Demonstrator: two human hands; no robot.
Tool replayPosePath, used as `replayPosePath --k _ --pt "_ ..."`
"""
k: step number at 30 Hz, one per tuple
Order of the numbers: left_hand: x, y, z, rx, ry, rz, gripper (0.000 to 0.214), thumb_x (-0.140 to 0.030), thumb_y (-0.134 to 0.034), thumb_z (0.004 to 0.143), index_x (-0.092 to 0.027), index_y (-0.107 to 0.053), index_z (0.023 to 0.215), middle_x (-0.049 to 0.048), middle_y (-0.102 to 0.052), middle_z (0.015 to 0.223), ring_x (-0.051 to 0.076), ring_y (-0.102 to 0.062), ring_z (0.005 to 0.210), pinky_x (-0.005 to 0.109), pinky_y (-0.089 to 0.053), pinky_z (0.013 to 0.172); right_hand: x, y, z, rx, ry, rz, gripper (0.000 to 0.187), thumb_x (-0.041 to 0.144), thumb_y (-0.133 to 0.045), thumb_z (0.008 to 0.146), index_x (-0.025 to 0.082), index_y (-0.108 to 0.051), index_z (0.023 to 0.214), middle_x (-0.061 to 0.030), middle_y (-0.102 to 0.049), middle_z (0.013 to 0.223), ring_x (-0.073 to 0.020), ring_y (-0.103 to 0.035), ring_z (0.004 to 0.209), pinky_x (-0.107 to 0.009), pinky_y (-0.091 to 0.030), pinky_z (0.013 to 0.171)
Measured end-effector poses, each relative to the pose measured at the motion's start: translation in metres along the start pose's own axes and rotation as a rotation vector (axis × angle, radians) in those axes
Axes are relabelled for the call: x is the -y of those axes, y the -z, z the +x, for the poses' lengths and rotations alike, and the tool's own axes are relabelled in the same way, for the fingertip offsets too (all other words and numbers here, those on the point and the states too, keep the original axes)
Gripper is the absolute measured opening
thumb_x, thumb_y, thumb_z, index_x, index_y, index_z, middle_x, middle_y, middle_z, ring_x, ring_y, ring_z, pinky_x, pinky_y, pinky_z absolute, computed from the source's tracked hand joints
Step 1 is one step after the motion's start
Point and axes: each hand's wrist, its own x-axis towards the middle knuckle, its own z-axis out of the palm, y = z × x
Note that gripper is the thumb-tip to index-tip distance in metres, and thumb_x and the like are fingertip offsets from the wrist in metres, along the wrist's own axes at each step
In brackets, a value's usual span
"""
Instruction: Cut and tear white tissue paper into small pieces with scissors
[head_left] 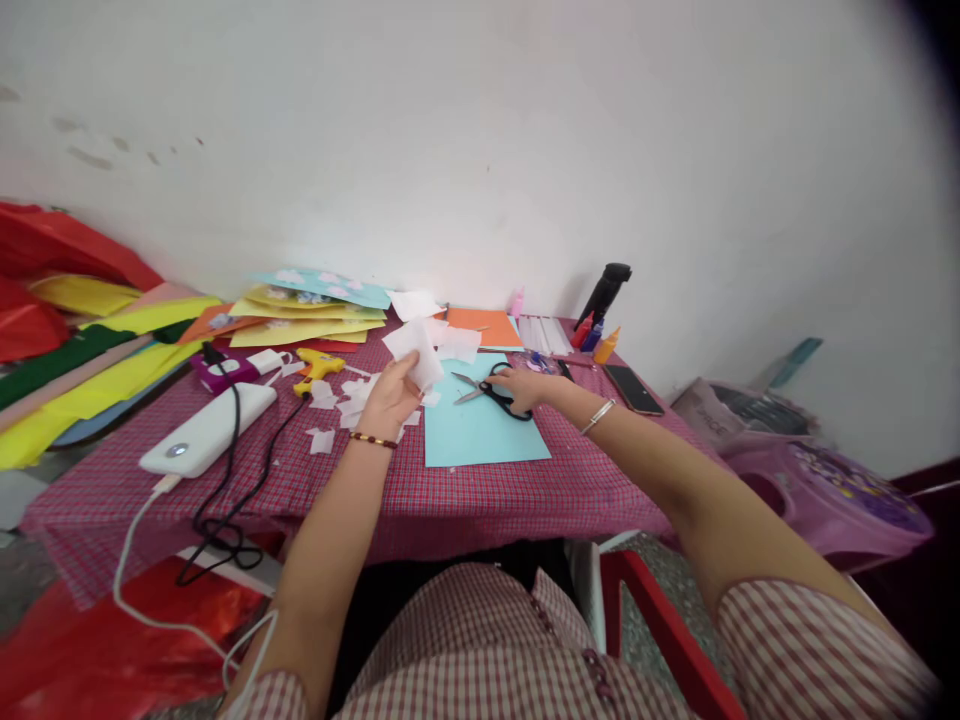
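My left hand (388,397) is raised a little above the checked tablecloth (465,490) and pinches a piece of white paper (415,350). My right hand (525,387) rests on the black handles of a pair of scissors (491,390), whose blades point left. The scissors lie on a light blue sheet (480,430). Several white paper scraps (337,405) are scattered just left of my left hand.
A white power bank (210,428) with cables, a yellow glue gun (319,366) and stacked coloured paper (300,310) lie to the left. At the back right are an orange sheet (484,325), small glue bottles (596,340), a black bottle (606,290) and a phone (634,388). A pink stool (825,490) stands right.
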Motion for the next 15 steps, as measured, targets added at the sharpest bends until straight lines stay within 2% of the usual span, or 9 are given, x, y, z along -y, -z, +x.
replayPosePath --k 4,7,11,15 --pt "-0.002 0.003 0.001 -0.083 0.000 -0.015 0.006 -0.013 -0.059 0.087 -0.015 -0.065 0.089 -0.0009 -0.069 0.066 0.010 -0.067 0.057 0.019 -0.056 0.060 -0.004 -0.001 0.006 0.042 0.048 0.046 0.086 0.018 -0.066 0.065 0.020 -0.042 0.147 -0.0169 -0.044 0.144 -0.0313 -0.056 0.118 -0.036 -0.047 0.094" --pt "-0.002 0.004 0.004 -0.135 -0.001 -0.048 0.010 -0.013 -0.055 0.091 -0.016 -0.064 0.092 -0.0012 -0.069 0.066 0.010 -0.066 0.056 0.018 -0.055 0.058 -0.007 -0.002 0.010 0.067 0.060 0.041 0.088 0.018 -0.066 0.064 0.016 -0.040 0.148 -0.0185 -0.036 0.150 -0.0336 -0.049 0.128 -0.037 -0.044 0.100" --pt "0.001 0.005 0.004 -0.170 -0.010 -0.099 0.012 -0.014 -0.053 0.092 -0.017 -0.065 0.093 -0.0003 -0.071 0.068 0.011 -0.068 0.058 0.019 -0.055 0.054 -0.009 0.000 0.018 0.115 0.077 0.020 0.089 0.020 -0.067 0.065 0.017 -0.038 0.149 -0.0174 -0.048 0.140 -0.0305 -0.054 0.122 -0.034 -0.046 0.097" --pt "0.000 0.006 0.002 -0.195 -0.028 -0.108 0.013 -0.015 -0.052 0.092 -0.019 -0.065 0.090 -0.0005 -0.072 0.071 0.013 -0.068 0.061 0.021 -0.055 0.053 -0.009 0.001 0.019 0.094 0.042 0.007 0.081 0.024 -0.067 0.068 0.019 -0.043 0.146 -0.0172 -0.054 0.132 -0.0311 -0.058 0.114 -0.034 -0.048 0.090"
